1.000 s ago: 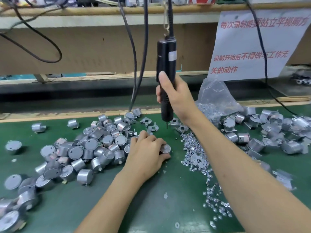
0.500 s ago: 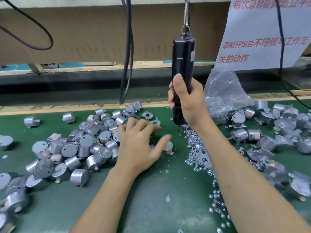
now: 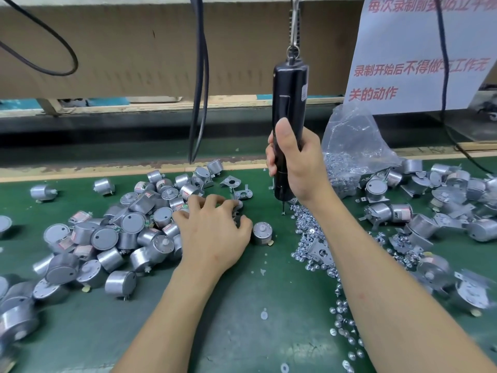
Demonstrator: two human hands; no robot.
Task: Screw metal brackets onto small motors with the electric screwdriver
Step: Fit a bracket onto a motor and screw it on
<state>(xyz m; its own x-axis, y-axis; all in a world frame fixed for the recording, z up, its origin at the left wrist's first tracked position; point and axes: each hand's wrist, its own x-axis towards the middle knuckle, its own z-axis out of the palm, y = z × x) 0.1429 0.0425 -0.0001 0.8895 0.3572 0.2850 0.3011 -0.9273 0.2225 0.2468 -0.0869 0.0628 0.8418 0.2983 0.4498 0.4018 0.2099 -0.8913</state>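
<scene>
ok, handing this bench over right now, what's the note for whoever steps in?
Left hand: pinches a bracket, right next to one upright motor.
Right hand: grips the hanging screwdriver, tip down by the loose screws.
Done: bracketed motors piled on the right.
Left: bare motors heaped on the left; the held bracket is not yet on a motor.

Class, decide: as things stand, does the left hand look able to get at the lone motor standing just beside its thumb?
Probably yes. The lone motor stands right beside the left hand, with nothing lying between them, though that hand seems to be pinching a bracket.
</scene>
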